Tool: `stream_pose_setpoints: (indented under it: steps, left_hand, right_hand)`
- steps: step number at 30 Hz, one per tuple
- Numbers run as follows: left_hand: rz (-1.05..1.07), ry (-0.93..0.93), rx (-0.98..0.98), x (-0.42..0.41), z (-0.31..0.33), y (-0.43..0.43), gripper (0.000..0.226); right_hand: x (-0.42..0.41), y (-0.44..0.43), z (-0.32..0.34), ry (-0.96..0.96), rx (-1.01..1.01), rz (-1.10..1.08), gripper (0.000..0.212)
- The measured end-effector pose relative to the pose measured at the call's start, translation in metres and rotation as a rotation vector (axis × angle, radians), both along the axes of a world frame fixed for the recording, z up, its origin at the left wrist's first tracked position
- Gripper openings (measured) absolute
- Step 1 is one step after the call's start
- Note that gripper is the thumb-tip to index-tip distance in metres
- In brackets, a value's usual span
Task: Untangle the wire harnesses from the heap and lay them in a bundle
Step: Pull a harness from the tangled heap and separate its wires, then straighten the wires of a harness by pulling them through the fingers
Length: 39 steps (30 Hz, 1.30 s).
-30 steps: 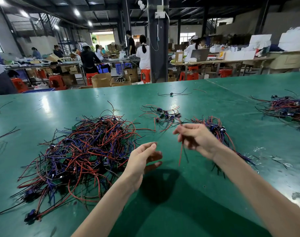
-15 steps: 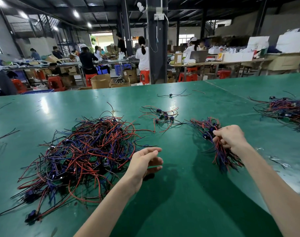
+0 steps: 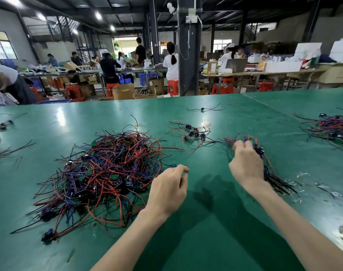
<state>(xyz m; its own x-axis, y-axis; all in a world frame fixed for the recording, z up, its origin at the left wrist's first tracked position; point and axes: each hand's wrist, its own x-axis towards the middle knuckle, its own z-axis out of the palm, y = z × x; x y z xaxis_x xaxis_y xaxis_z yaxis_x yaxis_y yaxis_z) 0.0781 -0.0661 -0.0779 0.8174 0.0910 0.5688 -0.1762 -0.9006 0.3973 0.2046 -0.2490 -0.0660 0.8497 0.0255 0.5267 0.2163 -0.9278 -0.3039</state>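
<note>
The bundle [image 3: 272, 178] is pinched in the right hand [image 3: 247, 163] grip, set apart from the heap [image 3: 108, 169]. The left hand [image 3: 168, 188] is loosely curled, empty, likely readied for another harness.

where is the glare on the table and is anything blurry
Head view: ceiling lights glare in white patches on the green table beyond the wire heap; the left hand and right hand throw dark shadows on it; the distant workers look soft.

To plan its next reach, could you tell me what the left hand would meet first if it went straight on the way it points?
After bare green table, the left hand would probably meet the small cluster of harnesses; the big heap lies to its left. Depth is uncertain.
</note>
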Motion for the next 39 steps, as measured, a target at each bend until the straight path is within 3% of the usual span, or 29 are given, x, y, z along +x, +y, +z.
stream_pose_setpoints:
  steps: [4, 7, 10, 14, 18, 23, 27, 33, 39]
  left_hand:
    - [0.082, -0.229, 0.16, -0.002, 0.021, 0.012, 0.01]
    - [0.227, -0.248, 0.1, 0.001, 0.038, 0.035, 0.016]
    - [0.439, -0.097, 0.008, 0.006, 0.046, 0.069, 0.026]
    - [0.643, 0.227, 0.06, -0.002, 0.045, 0.107, 0.037]
    - [0.577, 0.366, 0.082, -0.012, 0.031, 0.121, 0.036]
    - [0.521, 0.263, -0.016, -0.023, 0.024, 0.128, 0.04]
    - [0.549, 0.25, -0.009, -0.029, 0.023, 0.127, 0.021]
    - [0.552, 0.232, -0.017, -0.028, 0.017, 0.125, 0.025]
    - [0.553, 0.149, -0.039, -0.028, 0.015, 0.125, 0.013]
  right_hand:
    - [-0.018, 0.023, -0.016, 0.117, -0.073, 0.254, 0.032]
    - [-0.026, 0.032, -0.026, 0.17, -0.179, 0.315, 0.031]
    - [-0.028, 0.034, -0.028, 0.167, -0.231, 0.341, 0.031]
    - [-0.027, 0.035, -0.028, 0.141, -0.253, 0.346, 0.031]
    - [-0.026, 0.036, -0.03, 0.148, -0.224, 0.327, 0.029]
    - [-0.023, 0.036, -0.033, 0.162, -0.193, 0.31, 0.028]
    - [-0.023, 0.035, -0.034, 0.167, -0.173, 0.314, 0.027]
    - [-0.023, 0.034, -0.032, 0.185, -0.149, 0.321, 0.027]
    - [-0.024, 0.034, -0.031, 0.214, -0.111, 0.316, 0.027]
